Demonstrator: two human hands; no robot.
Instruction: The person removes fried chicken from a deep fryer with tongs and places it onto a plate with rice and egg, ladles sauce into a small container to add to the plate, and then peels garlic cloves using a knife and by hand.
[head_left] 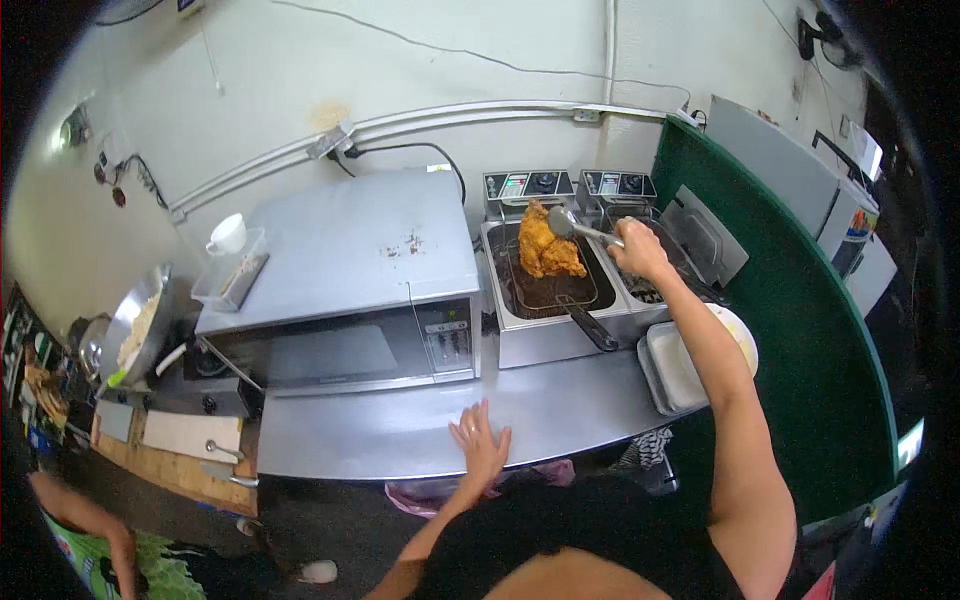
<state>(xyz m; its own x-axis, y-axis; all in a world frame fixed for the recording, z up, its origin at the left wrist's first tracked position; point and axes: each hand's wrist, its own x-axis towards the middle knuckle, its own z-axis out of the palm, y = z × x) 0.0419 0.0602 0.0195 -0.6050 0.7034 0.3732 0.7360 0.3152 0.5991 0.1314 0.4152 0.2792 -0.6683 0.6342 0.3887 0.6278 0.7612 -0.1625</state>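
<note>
My right hand [640, 250] is closed around the handle of metal tongs [590, 233], reaching over the fryers. The rounded end of the tongs touches a large golden piece of fried chicken [545, 245]. The chicken is over the left fryer [530, 322], above its wire basket [555, 300], whose black handle [595, 330] points towards me. Whether the tongs bear the chicken's weight, I cannot tell. My left hand [482, 445] rests on the steel counter [370, 435] near its front edge, fingers spread, holding nothing.
A microwave oven [350, 345] stands left of the fryers. White trays [672, 365] and a round plate [745, 335] lie to the right, beside a green partition [800, 330]. At far left are a large metal bowl [140, 320] and another person's arm [95, 520].
</note>
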